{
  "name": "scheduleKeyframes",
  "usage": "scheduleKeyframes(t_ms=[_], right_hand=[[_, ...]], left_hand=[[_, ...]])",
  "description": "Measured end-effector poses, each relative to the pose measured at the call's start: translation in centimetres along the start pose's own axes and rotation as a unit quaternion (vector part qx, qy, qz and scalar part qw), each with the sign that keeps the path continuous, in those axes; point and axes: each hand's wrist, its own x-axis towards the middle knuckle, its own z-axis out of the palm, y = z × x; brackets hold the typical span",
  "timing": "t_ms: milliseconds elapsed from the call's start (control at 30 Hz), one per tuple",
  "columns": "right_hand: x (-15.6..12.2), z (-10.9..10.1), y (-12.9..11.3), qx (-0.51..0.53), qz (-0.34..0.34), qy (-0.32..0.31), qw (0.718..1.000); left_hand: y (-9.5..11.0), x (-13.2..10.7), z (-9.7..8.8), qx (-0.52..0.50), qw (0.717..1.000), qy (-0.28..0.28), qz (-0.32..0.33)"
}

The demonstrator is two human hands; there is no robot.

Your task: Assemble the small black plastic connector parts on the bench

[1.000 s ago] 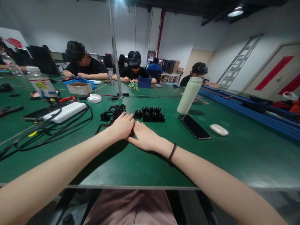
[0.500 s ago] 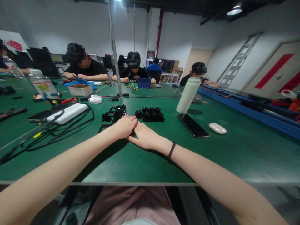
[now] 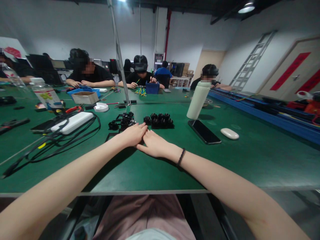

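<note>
My left hand (image 3: 133, 134) lies palm down with its fingers stretched out, their tips resting against my right hand (image 3: 153, 143). The right hand is flat too, its thumb reaching under the left one, and a dark braided band (image 3: 181, 156) circles that wrist. Neither hand holds anything. Just beyond the left fingers lies a loose group of black plastic parts (image 3: 122, 121). Beyond the right fingers, several round-topped black parts (image 3: 162, 120) stand close together in rows. The green tabletop (image 3: 155, 176) is under both hands.
To the right are a phone (image 3: 204, 132), a pale green bottle (image 3: 198, 100) and a white oval case (image 3: 229, 133). Leftward, black cables (image 3: 67, 140) loop around a white power strip (image 3: 72, 122), near a drink bottle (image 3: 47, 95). Several people sit across the table; a metal pole (image 3: 120, 56) rises midway.
The camera view has shifted slightly; my hands stay in the same pose on the table. Across the table, a co-worker's hand has risen above the blue bin.
</note>
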Motion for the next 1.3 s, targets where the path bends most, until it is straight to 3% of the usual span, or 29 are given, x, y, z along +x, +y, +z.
scheduleKeyframes(t_ms=[600,1067,1300], right_hand=[[-0.14,-0.3,-0.17,-0.007,0.002,0.004,1.0],[-0.15,-0.46,-0.33,-0.031,0.012,-0.015,0.999],[-0.16,0.17,0.08,-0.05,0.041,-0.014,0.998]], left_hand=[[0.28,0.41,-0.55,-0.056,0.996,-0.031,-0.062],[0.39,0.18,-0.07,-0.007,0.998,0.039,-0.05],[0.33,0.21,-0.08,-0.003,0.998,0.046,-0.035]])
